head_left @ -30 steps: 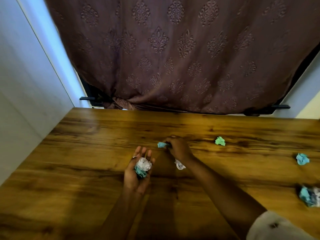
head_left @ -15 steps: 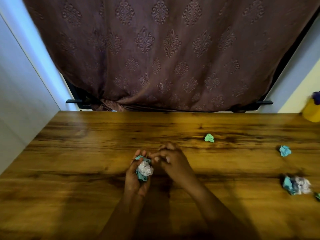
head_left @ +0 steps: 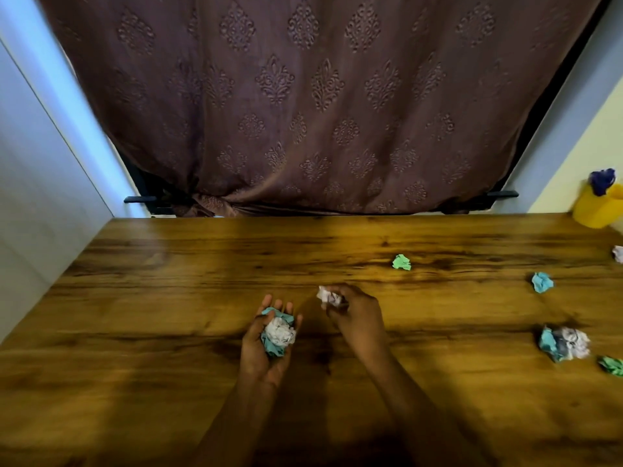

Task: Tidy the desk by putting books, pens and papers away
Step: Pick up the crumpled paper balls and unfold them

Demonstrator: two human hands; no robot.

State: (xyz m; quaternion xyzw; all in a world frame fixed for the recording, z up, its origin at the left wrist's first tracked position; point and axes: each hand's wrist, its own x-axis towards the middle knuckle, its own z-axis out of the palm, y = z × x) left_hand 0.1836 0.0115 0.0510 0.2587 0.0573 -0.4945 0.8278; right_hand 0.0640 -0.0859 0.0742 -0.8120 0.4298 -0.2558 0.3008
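My left hand lies palm up above the wooden desk, cupping a clump of crumpled papers, white on top of teal. Just to its right my right hand pinches a white crumpled paper ball at its fingertips, a little above the desk. Loose on the desk lie a green paper ball, a light blue paper ball, a teal and white clump of papers and a green scrap at the right edge.
A yellow cup with something purple in it stands at the desk's back right corner. A pale paper ball shows at the right edge. A brown patterned curtain hangs behind the desk; white walls flank it.
My right hand dropped the blue ball into my left palm, then picked up the white ball from the desk. The view shifted right, bringing the yellow cup in.
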